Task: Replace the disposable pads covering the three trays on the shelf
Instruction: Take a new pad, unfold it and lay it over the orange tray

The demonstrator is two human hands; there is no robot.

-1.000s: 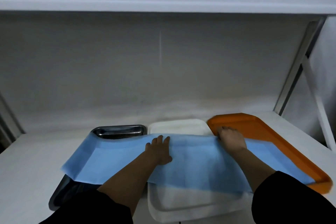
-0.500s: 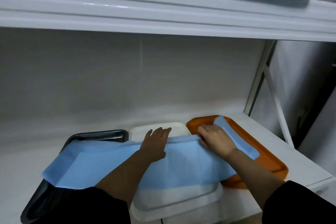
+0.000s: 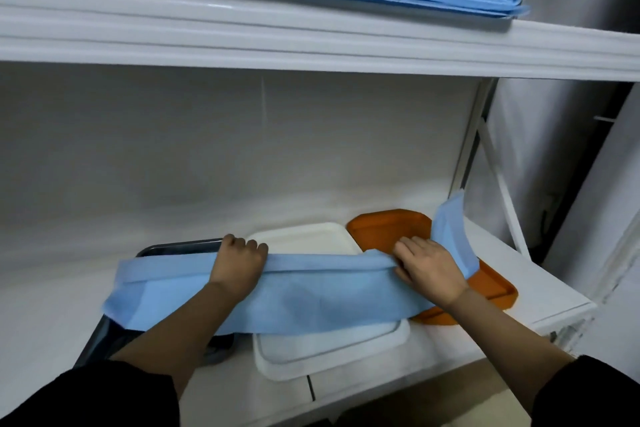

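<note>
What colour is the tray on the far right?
Orange tray, clearest in the head view, beside the white tray.

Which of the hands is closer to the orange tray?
Right. The right hand grips the blue pad directly over the orange tray; the left hand grips the pad farther left, at the metal tray.

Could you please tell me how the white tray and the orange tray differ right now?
The white tray is pale and sits in the middle; the orange tray is bright and sits at the right end. The blue pad crosses the white tray's middle, while over the orange tray its end is lifted up. Both lie flat on the shelf, with their far ends uncovered.
</note>
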